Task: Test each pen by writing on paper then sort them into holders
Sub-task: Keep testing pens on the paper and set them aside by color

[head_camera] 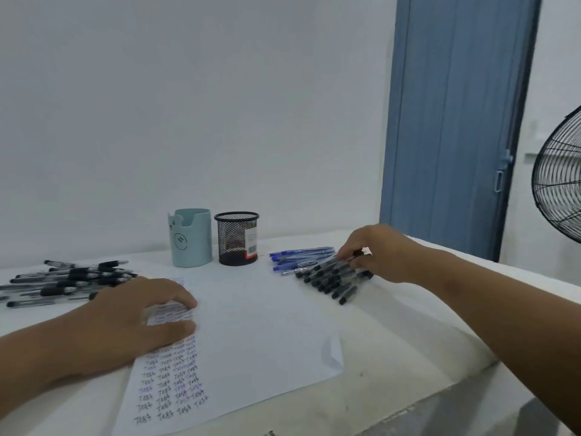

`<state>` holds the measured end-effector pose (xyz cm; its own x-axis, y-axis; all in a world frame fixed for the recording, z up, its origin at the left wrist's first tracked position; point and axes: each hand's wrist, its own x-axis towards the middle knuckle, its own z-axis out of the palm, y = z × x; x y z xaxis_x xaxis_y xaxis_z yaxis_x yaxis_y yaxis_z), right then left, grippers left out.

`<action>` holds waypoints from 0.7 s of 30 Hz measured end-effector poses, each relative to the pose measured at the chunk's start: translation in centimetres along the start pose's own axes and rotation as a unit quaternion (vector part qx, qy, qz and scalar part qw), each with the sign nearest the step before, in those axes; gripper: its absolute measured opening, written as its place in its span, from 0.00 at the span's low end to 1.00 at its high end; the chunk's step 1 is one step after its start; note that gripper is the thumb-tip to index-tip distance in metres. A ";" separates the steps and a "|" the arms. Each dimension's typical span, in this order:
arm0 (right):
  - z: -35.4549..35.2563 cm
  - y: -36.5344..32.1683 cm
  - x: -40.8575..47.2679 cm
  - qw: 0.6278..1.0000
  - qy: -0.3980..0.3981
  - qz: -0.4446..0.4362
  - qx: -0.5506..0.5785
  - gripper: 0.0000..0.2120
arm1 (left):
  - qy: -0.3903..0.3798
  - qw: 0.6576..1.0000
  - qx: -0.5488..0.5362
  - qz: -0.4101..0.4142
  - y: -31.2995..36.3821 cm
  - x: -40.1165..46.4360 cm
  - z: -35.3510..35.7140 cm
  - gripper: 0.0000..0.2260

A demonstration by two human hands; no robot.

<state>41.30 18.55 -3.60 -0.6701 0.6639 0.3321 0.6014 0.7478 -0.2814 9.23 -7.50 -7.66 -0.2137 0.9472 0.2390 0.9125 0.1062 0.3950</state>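
Step in hand: picking the next pen; right hand (374, 250) pinches a black pen (358, 253) atop the black-pen pile (333, 278); left hand (135, 313) lies flat, grip spread, on the paper (251, 335); next: uncap, write, then holder.

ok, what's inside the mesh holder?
Through the mesh holder no pens show and none rise above its rim. A dark reddish patch sits low inside, unclear what. The label on its right side blocks that part; the bottom can't be made out.

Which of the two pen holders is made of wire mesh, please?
The black holder on the right, bearing a barcode label; the pale blue holder beside it has solid walls.
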 end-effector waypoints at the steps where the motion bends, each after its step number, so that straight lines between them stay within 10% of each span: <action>1: 0.1 0.1 -0.1 1.000 0.004 -0.001 0.005 0.15 | 0.001 1.000 -0.001 0.003 0.0 0.1 0.0 0.37; 14: 3.7 -11.8 3.0 0.978 -0.014 -0.203 0.034 0.12 | 0.148 0.987 -0.061 -0.016 -0.9 1.2 -1.5 0.04; 21: 8.1 -18.2 8.0 0.957 -0.147 -0.250 -0.002 0.07 | 0.168 0.977 0.045 -0.120 -6.9 0.4 -5.7 0.19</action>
<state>21.49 10.35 -3.12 -0.9675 0.1982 0.1573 0.1749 0.9731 -0.1499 0.85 -9.56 -5.22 -0.5146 0.7402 0.4327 0.8453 0.3537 0.4004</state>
